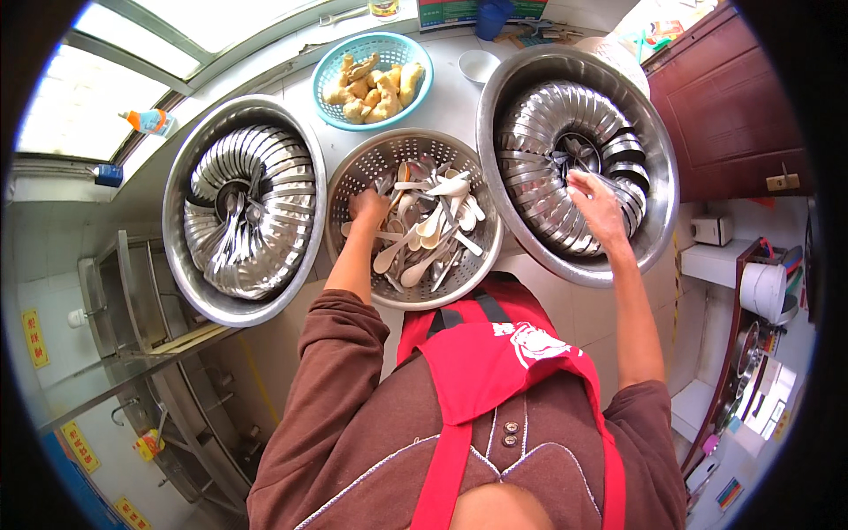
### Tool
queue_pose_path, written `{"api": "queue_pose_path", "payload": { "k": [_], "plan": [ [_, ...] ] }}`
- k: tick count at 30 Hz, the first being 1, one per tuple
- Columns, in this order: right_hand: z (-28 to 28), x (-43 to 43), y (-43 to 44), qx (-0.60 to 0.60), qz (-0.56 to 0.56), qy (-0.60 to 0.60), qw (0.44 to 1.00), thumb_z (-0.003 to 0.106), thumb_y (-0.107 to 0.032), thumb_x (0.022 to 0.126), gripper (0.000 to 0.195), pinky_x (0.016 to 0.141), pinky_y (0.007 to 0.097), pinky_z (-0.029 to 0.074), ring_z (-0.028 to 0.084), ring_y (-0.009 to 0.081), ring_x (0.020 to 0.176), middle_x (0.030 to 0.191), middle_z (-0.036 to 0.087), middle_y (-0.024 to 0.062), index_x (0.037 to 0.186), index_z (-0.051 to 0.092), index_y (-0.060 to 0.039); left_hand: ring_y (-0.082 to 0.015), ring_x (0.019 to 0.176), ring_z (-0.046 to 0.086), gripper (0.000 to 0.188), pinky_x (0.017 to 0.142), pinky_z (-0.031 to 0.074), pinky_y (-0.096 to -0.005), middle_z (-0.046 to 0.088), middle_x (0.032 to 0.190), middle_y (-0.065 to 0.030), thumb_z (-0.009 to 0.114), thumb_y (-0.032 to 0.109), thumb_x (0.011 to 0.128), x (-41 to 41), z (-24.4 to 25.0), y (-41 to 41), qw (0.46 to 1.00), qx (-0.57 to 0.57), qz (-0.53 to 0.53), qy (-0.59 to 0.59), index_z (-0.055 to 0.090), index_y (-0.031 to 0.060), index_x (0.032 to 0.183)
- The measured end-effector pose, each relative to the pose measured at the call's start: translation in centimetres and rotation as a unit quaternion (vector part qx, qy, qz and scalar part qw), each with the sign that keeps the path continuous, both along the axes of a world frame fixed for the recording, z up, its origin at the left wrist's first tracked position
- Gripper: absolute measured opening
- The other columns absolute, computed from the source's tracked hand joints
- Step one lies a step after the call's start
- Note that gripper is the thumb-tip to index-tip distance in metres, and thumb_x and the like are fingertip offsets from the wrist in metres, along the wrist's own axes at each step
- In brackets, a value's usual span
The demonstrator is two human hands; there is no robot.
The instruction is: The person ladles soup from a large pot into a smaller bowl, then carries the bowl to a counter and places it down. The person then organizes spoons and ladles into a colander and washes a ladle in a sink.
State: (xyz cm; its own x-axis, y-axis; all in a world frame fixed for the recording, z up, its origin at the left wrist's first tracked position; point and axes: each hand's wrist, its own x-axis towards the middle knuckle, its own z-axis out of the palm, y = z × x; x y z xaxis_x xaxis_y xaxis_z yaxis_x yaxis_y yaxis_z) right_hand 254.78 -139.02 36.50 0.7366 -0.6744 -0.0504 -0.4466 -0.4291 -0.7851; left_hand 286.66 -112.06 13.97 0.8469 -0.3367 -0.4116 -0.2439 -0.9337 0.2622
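My left hand (369,207) reaches into a perforated metal colander (339,165) at its left side. Its fingers are partly hidden among metal spoons and white spoons (430,226), so I cannot tell whether they grip one. Over the large metal basin (664,192) on the right hovers my right hand (596,205), fingers extended and no object visible in it. Inside that basin, metal dishes (553,222) stand on edge in a ring, with metal spoons (578,151) in the middle. The left basin (173,179) has a similar ring of metal dishes (285,199) around a bunch of metal spoons (240,222).
Behind the colander, a turquoise plastic basket (322,114) contains ginger roots (374,89). A small white bowl (478,66) sits beside the right basin. On the window ledge are an orange-capped bottle (151,122) and a blue object (108,175). A dark red cabinet (722,112) borders the right.
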Motion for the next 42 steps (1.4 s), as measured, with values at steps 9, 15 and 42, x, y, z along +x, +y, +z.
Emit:
{"api": "queue_pose_path", "payload": {
  "k": [9, 15, 42],
  "plan": [
    [-0.9, 4.6, 8.1, 0.151, 0.037, -0.072, 0.985, 0.059, -0.014, 0.088, 0.026, 0.072, 0.0242, 0.050, 0.062, 0.0104, 0.081, 0.095, 0.066, 0.0057, 0.109, 0.063, -0.0005, -0.0095, 0.065, 0.059, 0.021, 0.059, 0.046, -0.0243, 0.065, 0.075, -0.0036, 0.062, 0.021, 0.089, -0.1, 5.5, 1.9, 0.875, -0.410, 0.058, 0.251, 0.065, 0.0012, 0.085],
    [-5.1, 10.3, 11.8, 0.170, 0.137, -0.052, 0.974, 0.059, -0.023, 0.086, 0.029, 0.081, 0.0289, 0.048, 0.062, 0.0159, 0.086, 0.095, 0.066, 0.0122, 0.104, 0.065, -0.0007, -0.0169, 0.075, 0.066, 0.022, 0.069, 0.054, -0.0279, 0.067, 0.086, -0.0111, 0.061, 0.018, 0.090, -2.3, 13.5, 0.5, 0.782, -0.495, 0.084, 0.368, 0.061, -0.0026, 0.095],
    [-5.9, 11.9, 14.8, 0.464, 0.116, -0.033, 0.878, 0.067, -0.016, 0.083, 0.012, 0.047, 0.0195, 0.036, 0.050, 0.0047, 0.053, 0.068, 0.061, -0.0004, 0.086, 0.064, -0.0052, -0.0154, 0.085, 0.065, 0.022, 0.069, 0.051, -0.0272, 0.068, 0.095, -0.0099, 0.060, 0.018, 0.091, -6.5, 15.7, 1.1, 0.703, -0.527, 0.116, 0.463, 0.063, -0.0007, 0.103]
  ]
}}
